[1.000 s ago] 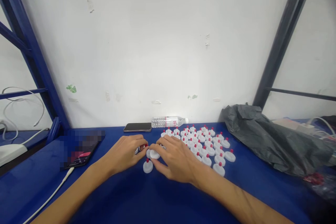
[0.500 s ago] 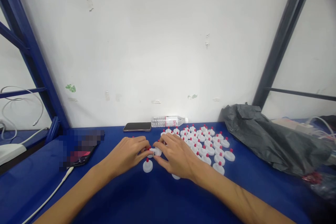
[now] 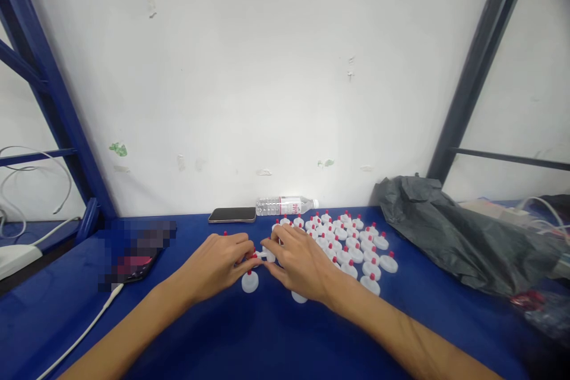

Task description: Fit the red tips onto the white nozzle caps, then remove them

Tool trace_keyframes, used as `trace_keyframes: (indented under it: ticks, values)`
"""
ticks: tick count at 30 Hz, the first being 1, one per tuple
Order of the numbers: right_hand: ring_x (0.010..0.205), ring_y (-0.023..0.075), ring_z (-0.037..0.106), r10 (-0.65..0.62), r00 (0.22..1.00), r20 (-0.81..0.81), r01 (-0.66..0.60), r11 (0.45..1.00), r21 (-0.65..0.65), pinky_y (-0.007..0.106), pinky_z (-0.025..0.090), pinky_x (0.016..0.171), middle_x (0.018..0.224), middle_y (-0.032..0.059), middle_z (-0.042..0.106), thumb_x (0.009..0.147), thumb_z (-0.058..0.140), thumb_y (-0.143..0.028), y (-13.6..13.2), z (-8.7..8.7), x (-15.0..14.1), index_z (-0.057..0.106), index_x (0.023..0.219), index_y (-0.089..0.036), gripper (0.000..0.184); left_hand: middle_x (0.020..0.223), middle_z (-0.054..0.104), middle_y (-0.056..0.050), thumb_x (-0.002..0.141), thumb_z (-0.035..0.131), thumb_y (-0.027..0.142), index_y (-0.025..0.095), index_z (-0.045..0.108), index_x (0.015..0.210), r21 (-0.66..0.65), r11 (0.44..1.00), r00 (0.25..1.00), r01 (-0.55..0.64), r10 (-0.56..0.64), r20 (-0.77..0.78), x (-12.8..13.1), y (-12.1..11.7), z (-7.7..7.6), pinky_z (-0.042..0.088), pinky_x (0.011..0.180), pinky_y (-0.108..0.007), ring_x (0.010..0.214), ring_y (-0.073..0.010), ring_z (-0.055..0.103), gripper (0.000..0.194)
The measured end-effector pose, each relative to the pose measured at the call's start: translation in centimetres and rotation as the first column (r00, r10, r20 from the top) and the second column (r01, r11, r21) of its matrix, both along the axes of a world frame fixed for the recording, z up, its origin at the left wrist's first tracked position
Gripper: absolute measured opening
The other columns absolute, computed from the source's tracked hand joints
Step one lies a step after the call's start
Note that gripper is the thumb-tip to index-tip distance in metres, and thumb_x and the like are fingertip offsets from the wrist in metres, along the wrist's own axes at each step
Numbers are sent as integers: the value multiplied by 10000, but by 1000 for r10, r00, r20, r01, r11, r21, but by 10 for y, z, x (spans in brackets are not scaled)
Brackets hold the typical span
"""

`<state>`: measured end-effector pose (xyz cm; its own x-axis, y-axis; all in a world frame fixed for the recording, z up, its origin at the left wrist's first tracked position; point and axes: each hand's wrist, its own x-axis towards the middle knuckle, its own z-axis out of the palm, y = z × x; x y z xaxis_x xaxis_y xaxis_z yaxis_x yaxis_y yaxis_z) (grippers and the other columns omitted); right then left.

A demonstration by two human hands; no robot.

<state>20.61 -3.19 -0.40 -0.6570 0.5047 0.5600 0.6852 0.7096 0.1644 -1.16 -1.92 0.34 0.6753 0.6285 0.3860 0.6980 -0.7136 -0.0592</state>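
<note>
My right hand (image 3: 296, 258) holds a white nozzle cap (image 3: 268, 255) on its side between thumb and fingers, with its narrow spout pointing left. The thumb and fingertips of my left hand (image 3: 225, 258) are closed on a small red tip (image 3: 254, 256) at the end of that spout; the fingers partly hide it. Just below, an upright white nozzle cap with a red tip (image 3: 250, 282) stands on the blue table. Another white cap (image 3: 299, 297) shows partly under my right hand. Several red-tipped white caps (image 3: 351, 254) stand in a cluster to the right.
A clear plastic bottle (image 3: 287, 206) lies along the wall beside a dark phone (image 3: 232, 215). At left lies another phone (image 3: 138, 267) with a white cable (image 3: 84, 335). A dark grey plastic bag (image 3: 458, 237) covers the right side. Metal frame posts (image 3: 483, 65) rise at both sides.
The white cap in my right hand has shifted slightly right, and more of its spout shows between my hands. The caps on the table look unchanged.
</note>
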Motion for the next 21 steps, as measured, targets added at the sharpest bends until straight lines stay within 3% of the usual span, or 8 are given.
trace_keyframes:
  ticks: [10,21]
  values:
    - [873,209,539,8,998,-58,-8,1000,0,345,468,763,943,75,585,938,567,-288,-2,0,-1,607,1047,-168,167,782,626,5,990,440,425,198,604,859,-31,999,999,-38,38,-8,4,-6,10,353,559,-247,601,-126,560,310]
    - [908,229,558,-49,995,-91,48,999,-21,368,492,788,991,93,593,924,576,-272,-3,1,0,602,1127,-156,236,799,652,13,972,484,418,219,635,900,-45,995,996,-90,90,2,4,-7,9,339,572,-256,629,-134,583,260]
